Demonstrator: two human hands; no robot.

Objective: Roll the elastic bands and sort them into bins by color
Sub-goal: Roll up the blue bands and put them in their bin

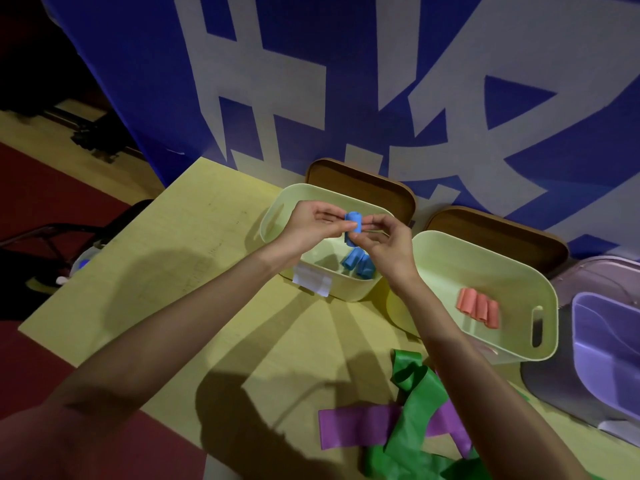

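Held roll: blue roll (353, 226), long axis near upright, above the left bin (277, 216).
Left hand (310, 225): fingers pinch the roll's left side.
Right hand (384, 245): fingers pinch its right side.
Left bin: two or three blue rolls (358, 263); count unclear.
Right bin (540, 299): three orange rolls (478, 306), side by side.
Desk (207, 271): loose green bands (415, 393) and purple bands (356, 424), tangled.

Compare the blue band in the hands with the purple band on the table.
The blue band is rolled into a tight cylinder; the purple band lies flat and unrolled. The blue band is pinched by the left hand and right hand above a bin; the purple band lies under a green band. Both look like smooth elastic.
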